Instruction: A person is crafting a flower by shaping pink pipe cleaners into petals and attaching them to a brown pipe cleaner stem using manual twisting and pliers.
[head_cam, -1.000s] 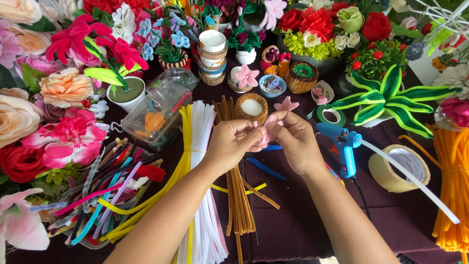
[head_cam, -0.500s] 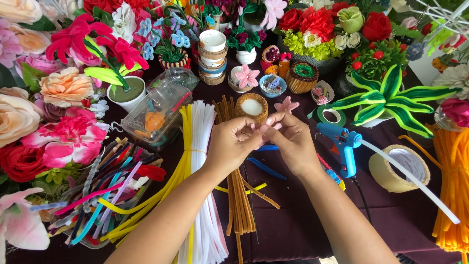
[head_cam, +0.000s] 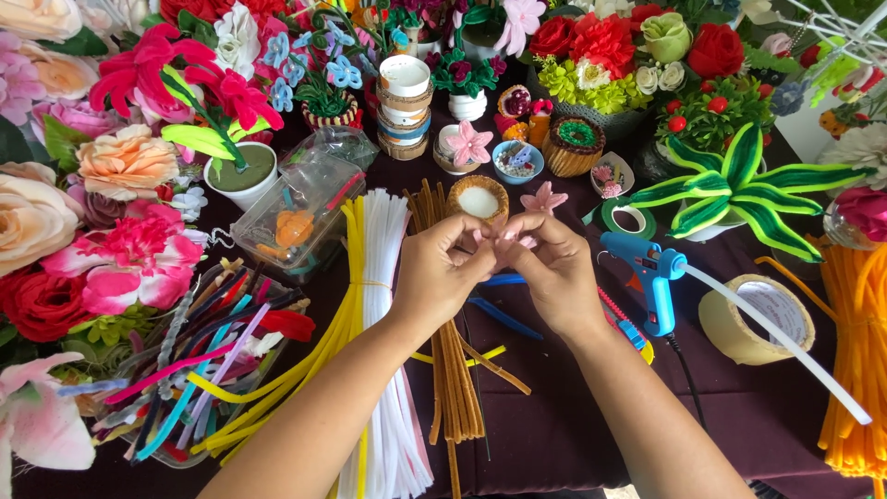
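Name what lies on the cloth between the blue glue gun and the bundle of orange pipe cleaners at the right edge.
In the head view, a roll of tan tape lies flat between the blue glue gun and the orange pipe cleaners; the gun's white glue stick crosses over it.

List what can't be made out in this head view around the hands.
- Small pink piece, head view: mostly hidden by fingertips of left hand and right hand; shape unclear.
- Brown stems: midsection behind left hand.
- Orange stems: cut by right edge.
- Clear box: contents blurred.

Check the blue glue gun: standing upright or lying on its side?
Lying on its side. The blue glue gun rests flat on the dark tablecloth, its glue stick trailing across it.
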